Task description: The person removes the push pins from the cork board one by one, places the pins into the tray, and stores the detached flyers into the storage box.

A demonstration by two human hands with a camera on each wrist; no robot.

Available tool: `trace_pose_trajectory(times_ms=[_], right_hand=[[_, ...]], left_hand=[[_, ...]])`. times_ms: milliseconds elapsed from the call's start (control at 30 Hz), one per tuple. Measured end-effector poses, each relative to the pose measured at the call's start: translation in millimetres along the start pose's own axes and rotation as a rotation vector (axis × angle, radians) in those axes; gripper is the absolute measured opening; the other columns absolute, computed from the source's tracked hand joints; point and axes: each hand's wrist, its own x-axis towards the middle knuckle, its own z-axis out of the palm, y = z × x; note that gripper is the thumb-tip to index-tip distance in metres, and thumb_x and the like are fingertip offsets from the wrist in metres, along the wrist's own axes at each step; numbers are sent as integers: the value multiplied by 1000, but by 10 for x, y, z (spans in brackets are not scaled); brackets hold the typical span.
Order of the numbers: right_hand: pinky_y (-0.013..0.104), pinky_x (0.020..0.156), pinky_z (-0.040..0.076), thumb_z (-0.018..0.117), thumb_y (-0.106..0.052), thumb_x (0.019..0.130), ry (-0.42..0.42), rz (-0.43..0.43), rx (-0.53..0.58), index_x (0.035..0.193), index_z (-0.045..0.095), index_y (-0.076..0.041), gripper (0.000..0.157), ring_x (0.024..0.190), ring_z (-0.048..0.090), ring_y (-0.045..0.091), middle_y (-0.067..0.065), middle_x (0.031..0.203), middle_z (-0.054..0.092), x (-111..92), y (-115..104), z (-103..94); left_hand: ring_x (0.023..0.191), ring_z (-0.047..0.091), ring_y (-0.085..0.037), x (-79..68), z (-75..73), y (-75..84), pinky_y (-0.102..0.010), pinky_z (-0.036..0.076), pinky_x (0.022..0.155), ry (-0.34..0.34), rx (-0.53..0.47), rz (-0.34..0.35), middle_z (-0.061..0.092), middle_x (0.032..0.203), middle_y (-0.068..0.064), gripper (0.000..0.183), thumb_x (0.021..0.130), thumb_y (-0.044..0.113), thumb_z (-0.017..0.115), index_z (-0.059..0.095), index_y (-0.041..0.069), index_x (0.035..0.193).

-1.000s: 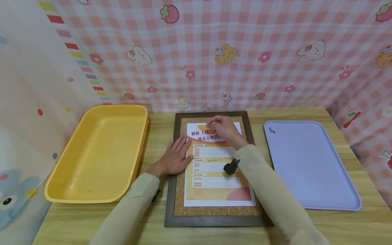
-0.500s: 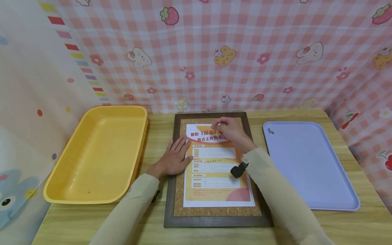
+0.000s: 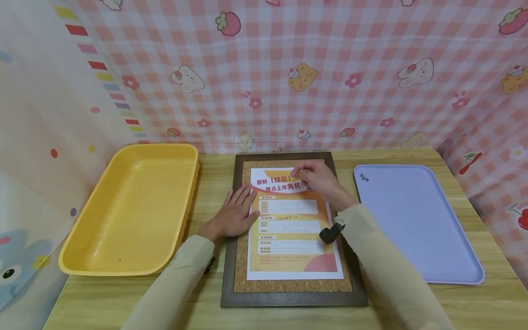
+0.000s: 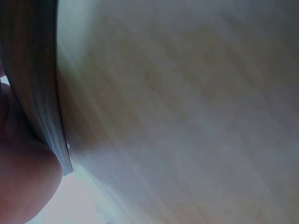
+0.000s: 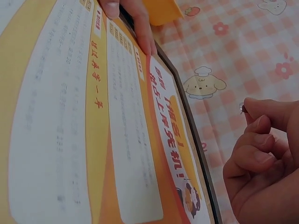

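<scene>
A printed poster (image 3: 288,270) lies on a cork board (image 3: 243,284) with a dark wooden frame (image 3: 293,299). My left hand (image 3: 235,213) rests with spread fingers across the poster's left edge and the frame. In the right wrist view, my right hand (image 5: 261,163) pinches a small thumbtack (image 5: 242,108) between thumb and forefinger, its thin point showing. The head view has this hand above the poster's upper right part, hiding that corner; the tack is too small to make out there. Close up, the left wrist view shows part of the left hand (image 4: 28,182) against the frame.
To the left stands a deep yellow bin (image 3: 136,206). A lilac tray (image 3: 420,224) lies to the right, with several tiny dark pieces (image 3: 364,178) in its upper left corner. Behind the wooden table (image 3: 214,293) hangs a pink checked cloth (image 3: 268,68).
My right hand has shifted right over the top of the poster, uncovering more of the red heading. The left hand has stayed in place.
</scene>
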Motion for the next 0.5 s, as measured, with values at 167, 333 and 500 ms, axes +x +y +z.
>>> trace_pose_trajectory(times_ms=[167, 333, 500], right_hand=[[33, 57, 35, 61, -19, 99, -15, -40, 16, 105, 68, -3, 18, 55, 33, 13, 4, 71, 45, -41, 37, -80], [33, 61, 43, 58, -16, 100, -28, -51, 25, 106, 66, -1, 17, 58, 38, 13, 3, 71, 47, -81, 76, -157], [30, 68, 51, 59, -14, 99, -12, -19, 44, 107, 65, -2, 16, 72, 51, 18, 6, 87, 57, -124, 105, -215]], left_hand=[[154, -5, -30, -12, -27, 28, -54, -4, 120, -8, 4, 0, -1, 166, -15, 69, 105, 42, 32, 12, 4, 159], [153, -7, -28, -1, 3, 6, -53, -6, 120, 5, -4, 2, -2, 167, -15, 69, 105, 42, 32, 12, 3, 159], [154, -5, -29, 13, 27, -15, -54, -5, 120, 15, -10, 4, -1, 167, -14, 70, 105, 43, 32, 13, 4, 159]])
